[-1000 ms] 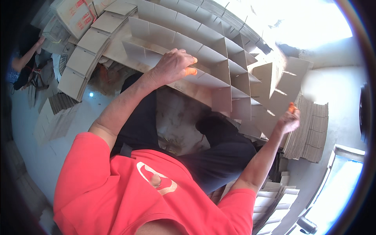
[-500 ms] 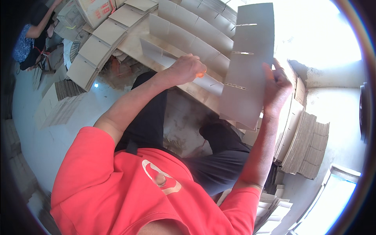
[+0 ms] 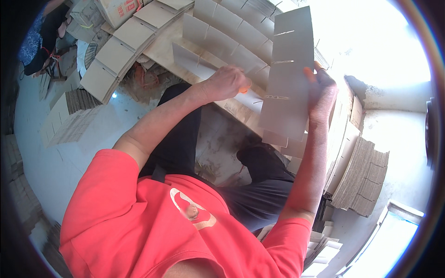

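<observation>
In my right hand [image 3: 321,90] is a slotted cardboard strip [image 3: 289,76], gripped by its right edge and standing tall, with several short cuts reaching in from its left side. Its lower end overlaps other cardboard pieces. My left hand [image 3: 226,83] is closed, fingers curled, just left of that strip and in front of upright slotted cardboard dividers [image 3: 222,44] standing in rows on the board. Whatever the left fingers may hold is hidden. Orange coverings show on fingertips of both hands.
Overlapping stacks of slotted cardboard [image 3: 121,48] lie left of the wooden work board [image 3: 169,53]. More bundles stand on the floor [image 3: 76,109] and at the right [image 3: 361,176]. A printed carton [image 3: 116,11] is at the back. Another person [image 3: 34,44] is at the far left.
My right hand has shifted slightly left with the strip, which now stands a little more upright. My left hand has moved a little right, closer to the strip, still closed.
</observation>
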A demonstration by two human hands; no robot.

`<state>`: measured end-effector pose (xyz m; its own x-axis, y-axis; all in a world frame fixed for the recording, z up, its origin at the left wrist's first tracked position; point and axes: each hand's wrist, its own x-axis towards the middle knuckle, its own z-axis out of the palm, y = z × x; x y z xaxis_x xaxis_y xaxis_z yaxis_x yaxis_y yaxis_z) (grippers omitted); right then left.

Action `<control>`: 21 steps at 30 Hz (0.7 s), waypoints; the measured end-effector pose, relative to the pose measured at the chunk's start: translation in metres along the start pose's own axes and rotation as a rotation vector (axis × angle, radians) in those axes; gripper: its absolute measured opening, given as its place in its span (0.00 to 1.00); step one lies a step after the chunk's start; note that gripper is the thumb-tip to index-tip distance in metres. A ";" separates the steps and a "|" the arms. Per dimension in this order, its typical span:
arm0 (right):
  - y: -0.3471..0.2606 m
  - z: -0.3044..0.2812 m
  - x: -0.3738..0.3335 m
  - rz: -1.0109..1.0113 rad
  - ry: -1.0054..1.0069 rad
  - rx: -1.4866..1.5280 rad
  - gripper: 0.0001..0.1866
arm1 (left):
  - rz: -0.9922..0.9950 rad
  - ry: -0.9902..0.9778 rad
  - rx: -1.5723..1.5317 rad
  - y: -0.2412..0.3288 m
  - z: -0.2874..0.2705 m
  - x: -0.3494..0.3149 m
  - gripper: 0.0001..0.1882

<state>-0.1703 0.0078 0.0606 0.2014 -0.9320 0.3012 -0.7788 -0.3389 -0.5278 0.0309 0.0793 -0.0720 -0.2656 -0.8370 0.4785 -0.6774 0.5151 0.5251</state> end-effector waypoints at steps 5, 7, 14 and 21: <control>0.005 0.015 0.002 -0.006 -0.111 -0.044 0.16 | 0.005 -0.012 0.023 -0.005 0.006 0.002 0.04; -0.006 0.018 0.001 0.096 -0.240 -0.104 0.17 | -0.010 -0.003 0.032 -0.006 0.006 0.001 0.04; 0.023 0.062 0.001 -0.144 -0.126 0.047 0.13 | 0.020 0.005 0.088 -0.011 0.012 0.004 0.05; 0.027 0.102 -0.017 -0.143 -0.438 -0.434 0.16 | 0.001 -0.005 0.054 -0.009 0.012 0.006 0.04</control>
<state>-0.1345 0.0018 -0.0395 0.4738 -0.8788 -0.0566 -0.8779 -0.4664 -0.1083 0.0273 0.0676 -0.0824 -0.2695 -0.8375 0.4753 -0.7132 0.5052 0.4859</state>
